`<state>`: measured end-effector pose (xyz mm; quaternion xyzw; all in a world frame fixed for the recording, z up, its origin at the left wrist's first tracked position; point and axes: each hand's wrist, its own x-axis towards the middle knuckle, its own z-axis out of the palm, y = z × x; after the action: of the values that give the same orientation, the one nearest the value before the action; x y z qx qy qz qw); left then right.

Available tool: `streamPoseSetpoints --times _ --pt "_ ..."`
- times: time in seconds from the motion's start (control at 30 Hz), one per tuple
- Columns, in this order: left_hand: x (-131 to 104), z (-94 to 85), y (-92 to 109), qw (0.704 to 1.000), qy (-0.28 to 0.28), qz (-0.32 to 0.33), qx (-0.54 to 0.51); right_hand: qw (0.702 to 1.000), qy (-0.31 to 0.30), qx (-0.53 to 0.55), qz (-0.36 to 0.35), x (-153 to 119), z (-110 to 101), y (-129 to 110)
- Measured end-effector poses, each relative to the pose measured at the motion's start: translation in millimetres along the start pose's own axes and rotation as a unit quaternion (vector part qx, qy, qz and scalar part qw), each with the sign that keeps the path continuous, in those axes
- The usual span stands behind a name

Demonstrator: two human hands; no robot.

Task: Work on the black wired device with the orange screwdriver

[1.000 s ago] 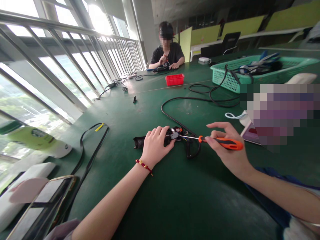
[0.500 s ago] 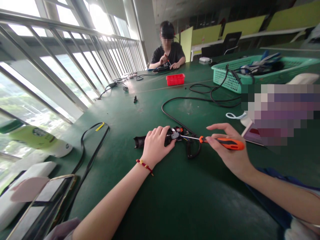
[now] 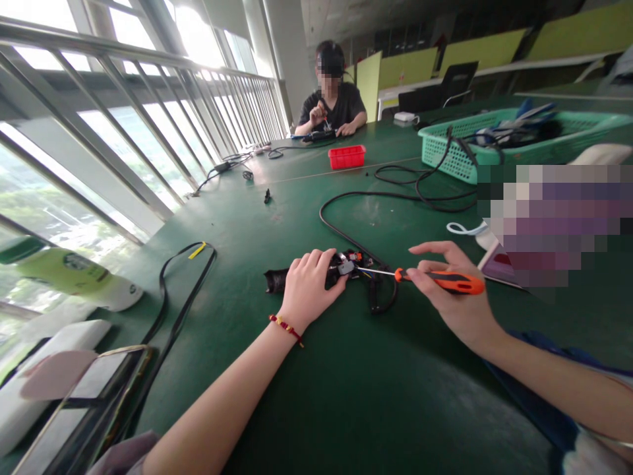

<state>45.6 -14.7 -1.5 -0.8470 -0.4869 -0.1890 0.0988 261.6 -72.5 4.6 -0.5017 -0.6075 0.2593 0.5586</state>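
My left hand (image 3: 309,284) is wrapped over a black device (image 3: 277,281) lying on the green table (image 3: 297,227). The device's right end is opened up, with wires, a grey part (image 3: 346,268) and a small orange-red part showing. My right hand (image 3: 457,303) grips an orange and black screwdriver (image 3: 445,281), its index finger raised off the handle. The screwdriver's shaft points left, and its tip is at the grey part. A black cable (image 3: 341,231) runs from the device.
A green basket (image 3: 445,155) with gloves and cables stands at the right. Behind the device is a red tray (image 3: 347,157). A person (image 3: 336,99) sits across the table with a tool. A bottle (image 3: 74,270), phone-like items and a black strap (image 3: 163,284) lie left.
My hands and the device look almost unmoved; the screwdriver's handle has shifted very slightly. Across the table, the person's raised hand has moved a little to the left.
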Motion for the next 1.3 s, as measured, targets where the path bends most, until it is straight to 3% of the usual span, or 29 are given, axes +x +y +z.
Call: streamPoseSetpoints --times 0.2,0.5,0.6,0.73,0.87,0.97,1.17,1.3 --pt "0.2 -1.1 0.6 1.0 -0.002 0.0 0.006 0.995 0.031 0.061 -0.078 3.9 3.6 7.3" --pt "0.3 -1.6 0.5 1.0 -0.002 0.0 0.001 1.0 -0.01 -0.014 0.002 -1.3 -0.3 -3.4" --pt "0.2 -1.9 0.7 1.0 -0.003 -0.001 0.001 0.999 0.005 -0.037 -0.017 -1.4 1.1 -2.6" --pt "0.0 -2.1 0.6 1.0 -0.005 0.0 0.005 0.996 0.029 0.011 -0.084 1.4 3.8 0.7" --pt "0.1 -1.6 0.6 1.0 -0.003 0.0 0.005 0.999 0.019 0.031 -0.033 0.6 2.3 -3.5" --pt "0.1 -1.0 0.4 1.0 -0.005 0.0 0.004 1.0 -0.001 -0.012 0.003 -2.0 0.6 -6.4" --pt "0.0 0.0 -0.6 1.0 -0.005 0.001 0.003 0.995 0.051 0.055 -0.071 1.6 3.3 0.9" --pt "0.1 0.1 -0.7 1.0 0.001 0.002 0.0 1.0 0.002 0.02 -0.022 1.1 1.9 -1.8"
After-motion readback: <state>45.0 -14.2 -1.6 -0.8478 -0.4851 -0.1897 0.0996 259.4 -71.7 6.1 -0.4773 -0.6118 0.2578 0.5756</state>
